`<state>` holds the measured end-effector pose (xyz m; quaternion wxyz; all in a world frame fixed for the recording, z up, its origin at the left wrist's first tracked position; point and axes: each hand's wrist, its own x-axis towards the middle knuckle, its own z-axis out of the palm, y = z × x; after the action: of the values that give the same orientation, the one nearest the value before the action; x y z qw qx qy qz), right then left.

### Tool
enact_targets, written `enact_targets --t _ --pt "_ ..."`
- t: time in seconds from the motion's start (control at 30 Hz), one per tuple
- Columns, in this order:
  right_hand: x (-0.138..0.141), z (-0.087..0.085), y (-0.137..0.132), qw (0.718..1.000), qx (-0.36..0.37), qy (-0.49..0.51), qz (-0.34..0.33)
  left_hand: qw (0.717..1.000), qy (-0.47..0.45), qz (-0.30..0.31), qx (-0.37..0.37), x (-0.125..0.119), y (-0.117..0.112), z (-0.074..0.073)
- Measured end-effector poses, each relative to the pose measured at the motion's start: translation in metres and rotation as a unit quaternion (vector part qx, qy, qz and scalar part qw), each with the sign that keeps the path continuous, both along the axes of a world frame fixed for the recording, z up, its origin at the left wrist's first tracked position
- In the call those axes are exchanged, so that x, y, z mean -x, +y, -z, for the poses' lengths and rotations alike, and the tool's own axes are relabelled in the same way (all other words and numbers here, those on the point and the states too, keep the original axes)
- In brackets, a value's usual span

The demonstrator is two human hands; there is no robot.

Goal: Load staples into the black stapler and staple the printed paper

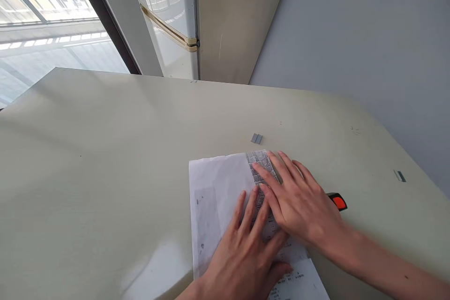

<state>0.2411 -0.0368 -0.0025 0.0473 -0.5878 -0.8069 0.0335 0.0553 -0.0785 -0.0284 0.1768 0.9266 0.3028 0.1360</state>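
A white sheet of paper lies on the table below the middle of the view. Along its right side runs a narrow strip with dense dark print. My left hand rests flat on the paper, fingers spread and pointing away from me. Just right of it, my right hand lies with outstretched fingers over the strip and the paper's right edge. Printed paper shows under and beside my left hand at the bottom. Both palms are hidden, and I see nothing gripped in either hand.
Partly behind my right hand sits a black and orange object. Two small grey staple-like strips lie beyond the paper, and a small dark green piece is far right. A refrigerator stands behind the pale table.
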Motion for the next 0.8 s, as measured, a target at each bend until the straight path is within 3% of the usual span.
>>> enact_targets --t 0.27,0.5,0.63,0.8 --pt "0.0 -0.001 0.0 1.0 -0.018 0.002 -0.01 1.0 -0.002 -0.007 0.011 0.001 0.0 -0.004" --pt "-0.026 -0.021 -0.008 0.977 0.024 0.209 0.037 1.0 -0.017 -0.006 0.007 0.016 -0.001 -0.003" --pt "-0.056 -0.024 -0.021 0.975 0.037 0.221 -0.019 1.0 -0.005 0.003 -0.01 0.036 0.004 -0.009" --pt "-0.091 -0.01 -0.035 0.974 0.059 0.203 -0.087 0.999 0.021 0.004 -0.028 0.063 0.011 -0.018"
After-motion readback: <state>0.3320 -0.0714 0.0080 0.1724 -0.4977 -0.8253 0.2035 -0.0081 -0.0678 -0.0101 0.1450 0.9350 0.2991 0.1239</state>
